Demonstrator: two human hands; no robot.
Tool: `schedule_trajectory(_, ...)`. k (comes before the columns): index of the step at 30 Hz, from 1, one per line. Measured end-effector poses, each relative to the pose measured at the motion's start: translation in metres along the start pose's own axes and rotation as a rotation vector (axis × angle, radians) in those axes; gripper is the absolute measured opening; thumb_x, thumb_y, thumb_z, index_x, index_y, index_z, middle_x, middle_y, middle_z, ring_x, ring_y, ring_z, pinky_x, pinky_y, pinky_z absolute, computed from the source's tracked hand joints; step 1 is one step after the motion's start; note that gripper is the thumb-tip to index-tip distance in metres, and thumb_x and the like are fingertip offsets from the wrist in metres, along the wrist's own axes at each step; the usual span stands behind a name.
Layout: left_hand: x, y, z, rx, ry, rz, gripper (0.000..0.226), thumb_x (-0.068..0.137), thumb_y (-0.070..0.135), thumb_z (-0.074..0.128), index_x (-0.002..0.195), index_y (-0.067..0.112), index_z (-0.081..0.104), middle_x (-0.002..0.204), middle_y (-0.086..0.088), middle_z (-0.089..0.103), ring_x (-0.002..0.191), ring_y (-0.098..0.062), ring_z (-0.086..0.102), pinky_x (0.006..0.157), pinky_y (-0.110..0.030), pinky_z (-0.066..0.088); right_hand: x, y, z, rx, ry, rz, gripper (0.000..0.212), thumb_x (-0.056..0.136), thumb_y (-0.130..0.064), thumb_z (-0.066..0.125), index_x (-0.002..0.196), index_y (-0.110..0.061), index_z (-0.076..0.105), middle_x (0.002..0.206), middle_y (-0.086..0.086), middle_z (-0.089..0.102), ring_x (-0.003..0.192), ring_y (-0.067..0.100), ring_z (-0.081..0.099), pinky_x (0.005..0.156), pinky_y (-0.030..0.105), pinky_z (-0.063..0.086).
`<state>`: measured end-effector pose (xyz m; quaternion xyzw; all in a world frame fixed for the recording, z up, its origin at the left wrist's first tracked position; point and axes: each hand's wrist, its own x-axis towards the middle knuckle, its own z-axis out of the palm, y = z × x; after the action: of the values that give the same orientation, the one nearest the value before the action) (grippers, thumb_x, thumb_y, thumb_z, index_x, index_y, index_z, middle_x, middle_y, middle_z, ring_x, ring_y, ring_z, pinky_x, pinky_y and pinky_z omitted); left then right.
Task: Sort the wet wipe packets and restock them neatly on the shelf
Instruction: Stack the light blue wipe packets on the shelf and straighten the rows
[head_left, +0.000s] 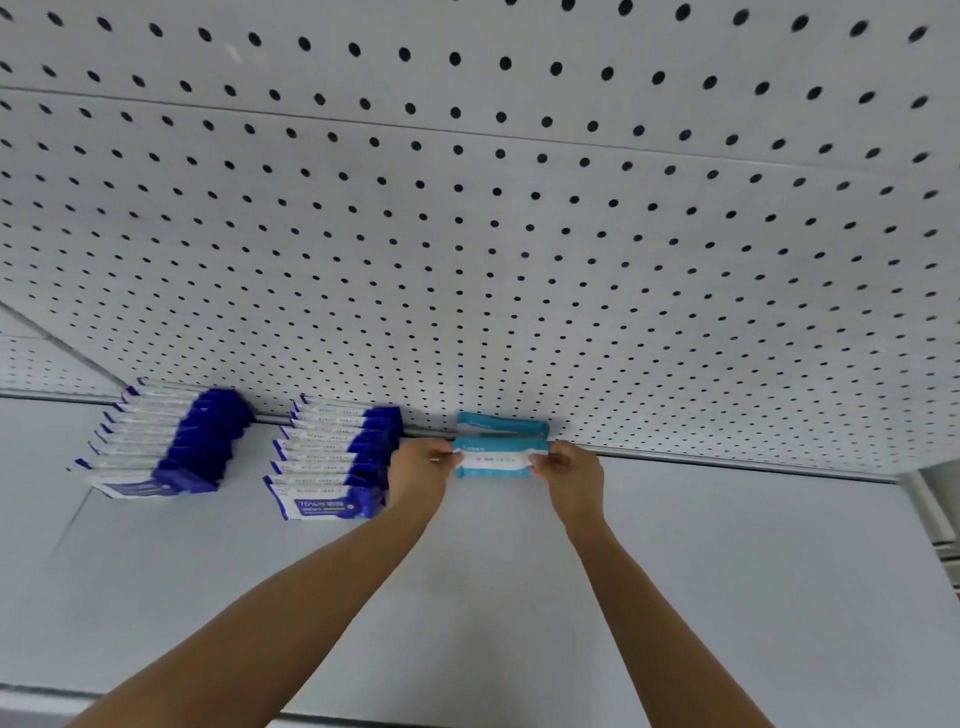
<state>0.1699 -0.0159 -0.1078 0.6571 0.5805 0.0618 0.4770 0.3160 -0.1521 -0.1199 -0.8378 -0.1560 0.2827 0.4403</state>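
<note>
The teal packet (496, 457) is being held by both ends, flat-faced toward the camera, just in front of a second teal packet (503, 423) that is standing against the pegboard (467, 234) at the back edge of the shelf (727, 571). The left hand (418, 475) is pinching the packet's left end seal and the right hand (571, 475) is pinching its right end seal, fingers curled round the crimped ends. Gripping both ends this way is probably keeping the soft pack level and square, so it can go down parallel to the one behind it and start a tidy row of its own kind.

The packet is looking like a slim, soft pillow pack: teal at the top and bottom, with a white band across the middle carrying small print too blurred to read. It is probably pliable and would sag if held by one end only.

To the left along the shelf's back edge, two rows of blue packets are already standing: the near row (332, 462) just beside the left hand, its front pack showing "75%", and the far row (161, 441) towards the shelf's left end. Each row is running from the back edge forward, packs overlapping like tiles. Keeping teal apart from blue is serving the sorting. The shelf's right part is lying bare.
</note>
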Motion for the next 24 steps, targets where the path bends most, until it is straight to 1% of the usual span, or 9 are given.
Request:
schedule_trajectory(2, 0.009, 0.007, 0.002, -0.018, 0.055, 0.011, 0.022, 0.087, 0.024, 0.073, 0.108, 0.018, 0.073, 0.1, -0.005, 0.074, 0.084, -0.018, 0.068, 0.062, -0.021, 0.05, 0.01, 0.002, 0.006, 0.02, 0.032, -0.017, 0.028, 0.082, -0.014, 0.071, 0.07, 0.003, 0.052, 0.078, 0.022, 0.065, 0.067, 0.032, 0.058, 0.053, 0.033, 0.039)
schedule_trajectory(4, 0.014, 0.012, 0.005, 0.005, 0.074, 0.025, 0.023, 0.087, 0.025, 0.072, 0.109, 0.016, 0.073, 0.103, -0.005, 0.074, 0.085, -0.018, 0.068, 0.068, -0.024, 0.053, 0.016, 0.003, 0.01, 0.028, 0.049, -0.018, 0.032, 0.082, -0.014, 0.071, 0.066, 0.001, 0.047, 0.072, 0.02, 0.064, 0.064, 0.019, 0.051, 0.053, 0.03, 0.035)
schedule_trajectory(6, 0.017, 0.013, 0.008, 0.032, 0.055, 0.038, 0.022, 0.089, 0.026, 0.07, 0.109, 0.015, 0.073, 0.104, -0.004, 0.074, 0.083, -0.015, 0.066, 0.063, -0.021, 0.05, 0.016, 0.005, 0.013, 0.036, 0.065, -0.01, 0.033, 0.083, -0.014, 0.071, 0.064, 0.0, 0.047, 0.07, 0.016, 0.065, 0.069, 0.017, 0.054, 0.052, 0.029, 0.037)
schedule_trajectory(9, 0.016, 0.014, 0.009, 0.005, 0.033, 0.046, 0.022, 0.09, 0.023, 0.069, 0.11, 0.016, 0.071, 0.11, -0.001, 0.072, 0.086, -0.01, 0.062, 0.058, -0.015, 0.044, 0.01, 0.0, 0.012, -0.02, 0.089, -0.014, 0.029, 0.086, -0.017, 0.071, 0.067, -0.004, 0.054, 0.072, 0.005, 0.067, 0.076, 0.019, 0.064, 0.048, 0.019, 0.04)
schedule_trajectory(12, 0.005, 0.012, 0.002, -0.039, 0.028, 0.104, 0.02, 0.088, 0.017, 0.071, 0.108, 0.02, 0.067, 0.111, 0.003, 0.071, 0.099, -0.011, 0.065, 0.064, -0.012, 0.046, -0.002, -0.008, 0.004, -0.055, 0.105, -0.047, 0.012, 0.086, -0.018, 0.071, 0.085, -0.009, 0.063, 0.079, -0.002, 0.067, 0.084, 0.017, 0.067, 0.063, 0.021, 0.052)
schedule_trajectory(16, -0.029, 0.009, -0.023, -0.004, 0.055, 0.322, 0.032, 0.087, 0.015, 0.071, 0.114, 0.028, 0.061, 0.109, 0.014, 0.062, 0.102, -0.004, 0.057, 0.066, -0.004, 0.045, -0.029, -0.011, -0.014, -0.108, 0.174, -0.162, 0.034, 0.088, -0.019, 0.069, 0.12, -0.015, 0.057, 0.11, 0.001, 0.069, 0.1, 0.012, 0.062, 0.082, 0.026, 0.056)
schedule_trajectory(18, -0.049, 0.007, -0.04, 0.011, 0.028, 0.459, 0.034, 0.086, 0.014, 0.072, 0.115, 0.027, 0.061, 0.11, 0.017, 0.058, 0.1, 0.003, 0.054, 0.07, 0.001, 0.043, -0.049, -0.017, -0.024, -0.124, 0.16, -0.281, 0.034, 0.088, -0.022, 0.069, 0.12, -0.019, 0.057, 0.111, -0.004, 0.069, 0.1, 0.007, 0.061, 0.084, 0.023, 0.055)
schedule_trajectory(21, -0.085, 0.001, -0.069, -0.004, -0.041, 0.586, 0.036, 0.086, 0.017, 0.073, 0.116, 0.032, 0.06, 0.112, 0.023, 0.056, 0.103, 0.019, 0.048, 0.075, 0.004, 0.04, -0.089, -0.029, -0.037, -0.14, 0.084, -0.454, 0.031, 0.088, -0.026, 0.07, 0.117, -0.021, 0.06, 0.116, -0.009, 0.066, 0.105, 0.003, 0.057, 0.086, 0.01, 0.048)
schedule_trajectory(24, -0.123, -0.009, -0.097, 0.045, -0.118, 0.714, 0.04, 0.084, 0.028, 0.075, 0.117, 0.041, 0.057, 0.119, 0.023, 0.055, 0.107, 0.008, 0.051, 0.08, 0.0, 0.039, -0.143, -0.04, -0.048, -0.188, 0.023, -0.549, 0.034, 0.088, -0.036, 0.068, 0.12, -0.029, 0.059, 0.127, -0.013, 0.06, 0.113, 0.006, 0.053, 0.089, 0.012, 0.048)
